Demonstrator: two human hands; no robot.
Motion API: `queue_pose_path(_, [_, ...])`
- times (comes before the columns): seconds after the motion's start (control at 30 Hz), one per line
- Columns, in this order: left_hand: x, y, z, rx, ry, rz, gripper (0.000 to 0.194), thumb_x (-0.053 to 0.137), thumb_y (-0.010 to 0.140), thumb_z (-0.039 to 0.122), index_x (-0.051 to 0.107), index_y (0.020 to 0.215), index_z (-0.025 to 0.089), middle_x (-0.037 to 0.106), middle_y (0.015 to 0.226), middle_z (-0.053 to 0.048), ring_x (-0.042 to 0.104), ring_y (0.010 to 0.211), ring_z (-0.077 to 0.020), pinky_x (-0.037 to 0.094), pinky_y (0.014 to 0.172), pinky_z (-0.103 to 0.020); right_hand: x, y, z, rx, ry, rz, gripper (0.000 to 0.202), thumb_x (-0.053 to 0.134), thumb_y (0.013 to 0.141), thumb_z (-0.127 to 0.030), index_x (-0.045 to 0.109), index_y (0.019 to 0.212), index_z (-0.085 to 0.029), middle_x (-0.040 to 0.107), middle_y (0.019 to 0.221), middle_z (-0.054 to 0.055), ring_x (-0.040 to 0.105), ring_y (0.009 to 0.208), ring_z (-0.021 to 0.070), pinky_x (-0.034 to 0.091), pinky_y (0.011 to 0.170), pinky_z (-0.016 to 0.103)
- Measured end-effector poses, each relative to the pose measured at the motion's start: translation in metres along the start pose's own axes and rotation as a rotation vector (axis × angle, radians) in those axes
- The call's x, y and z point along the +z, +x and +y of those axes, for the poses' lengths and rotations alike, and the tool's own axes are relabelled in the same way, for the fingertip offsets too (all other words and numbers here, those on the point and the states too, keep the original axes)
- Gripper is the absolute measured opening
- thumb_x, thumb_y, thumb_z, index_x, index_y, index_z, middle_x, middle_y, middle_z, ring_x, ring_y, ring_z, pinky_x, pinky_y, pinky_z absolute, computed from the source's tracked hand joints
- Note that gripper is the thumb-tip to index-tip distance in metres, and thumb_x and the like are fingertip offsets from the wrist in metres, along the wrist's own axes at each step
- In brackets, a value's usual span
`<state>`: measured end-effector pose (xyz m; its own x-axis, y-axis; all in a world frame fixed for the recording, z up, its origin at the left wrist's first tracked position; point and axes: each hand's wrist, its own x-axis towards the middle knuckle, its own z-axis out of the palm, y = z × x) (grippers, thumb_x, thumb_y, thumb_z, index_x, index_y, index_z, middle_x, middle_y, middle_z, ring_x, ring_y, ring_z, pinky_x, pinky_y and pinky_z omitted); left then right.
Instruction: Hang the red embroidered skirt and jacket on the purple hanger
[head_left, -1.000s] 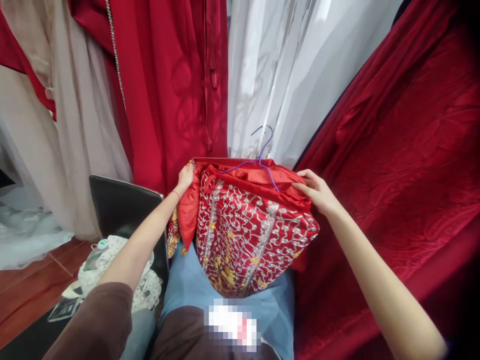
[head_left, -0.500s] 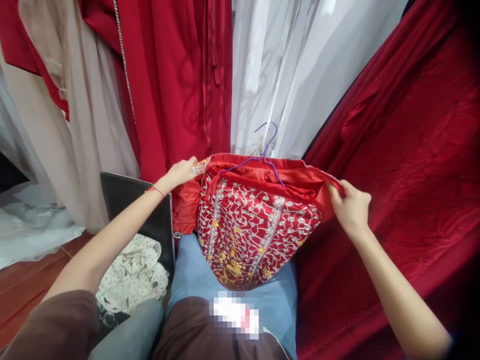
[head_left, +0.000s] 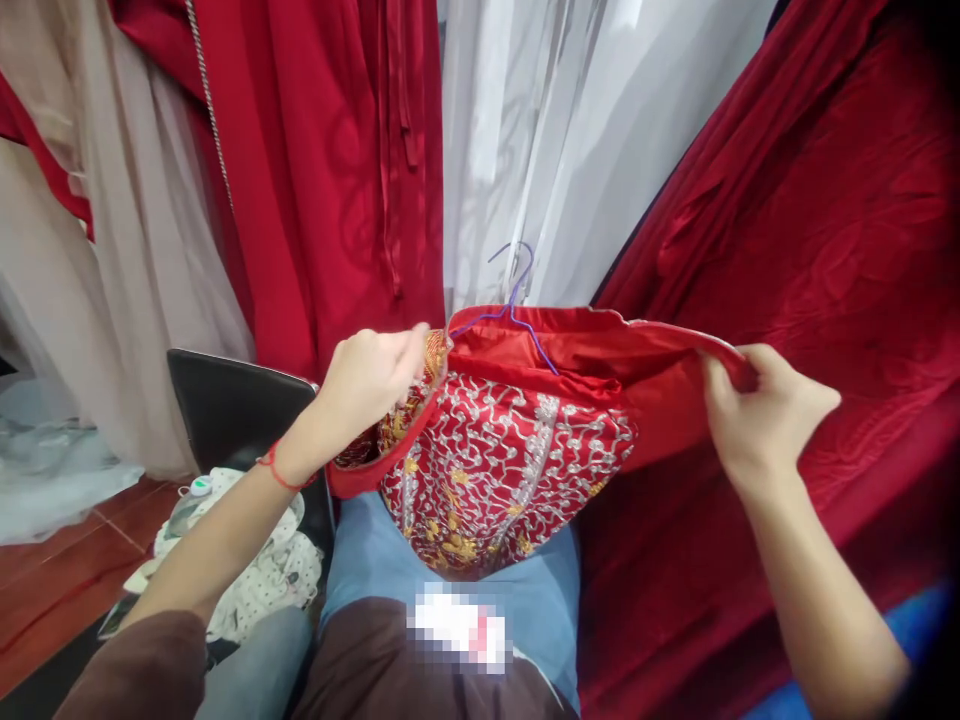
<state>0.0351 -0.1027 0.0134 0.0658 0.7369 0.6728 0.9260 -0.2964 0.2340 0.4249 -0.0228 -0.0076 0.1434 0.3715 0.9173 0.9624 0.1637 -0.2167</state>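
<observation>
While both hands grip the embroidered red garment, they've drawn its edge wider.

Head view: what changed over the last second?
The right hand slid outward to the right, pinching the plain red lining edge of the red embroidered garment and stretching it wide. The left hand regripped the embroidered edge, nearer the middle. The purple wire hanger stays inside, garment still on the lap.

Both arms outstretched, forearms bare. Left hand fingers pinched shut; right hand fingers curled closed, raised level.
</observation>
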Motion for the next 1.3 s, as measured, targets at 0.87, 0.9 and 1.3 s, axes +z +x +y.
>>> queue_pose_path(0.87, [0.16,0.149,0.031,0.8,0.284,0.028,0.046,0.06,0.086,0.059,0.068,0.084,0.014,0.069,0.085,-0.011,0.062,0.081,-0.0229,0.037,0.084,-0.037,-0.028,-0.099,-0.044,0.153,0.333,-0.15,0.032,0.045,0.095,-0.045,0.067,0.092,-0.022,0.072,0.09,0.009,0.067,0.081,0.0241,0.052,0.079,0.035])
queue_pose_path(0.9, [0.163,0.151,0.033,0.781,0.314,0.021,0.044,0.062,0.086,0.056,0.069,0.084,0.013,0.07,0.084,-0.011,0.062,0.079,-0.023,0.036,0.083,-0.037,-0.027,-0.1,-0.055,0.111,0.287,-0.176,0.032,0.042,0.096,-0.044,0.067,0.093,-0.023,0.072,0.091,0.01,0.067,0.081,0.024,0.052,0.077,0.034])
queue_pose_path(1.3, [0.18,0.151,0.054,0.474,0.343,-0.061,0.032,0.065,0.085,0.039,0.072,0.087,0.008,0.071,0.09,-0.016,0.063,0.089,-0.0276,0.035,0.094,-0.044,0.089,-0.208,-0.052,0.206,0.086,-0.58,0.035,0.049,0.089,-0.031,0.051,0.123,-0.022,0.065,0.113,0.014,0.068,0.087,0.0276,0.051,0.067,0.037])
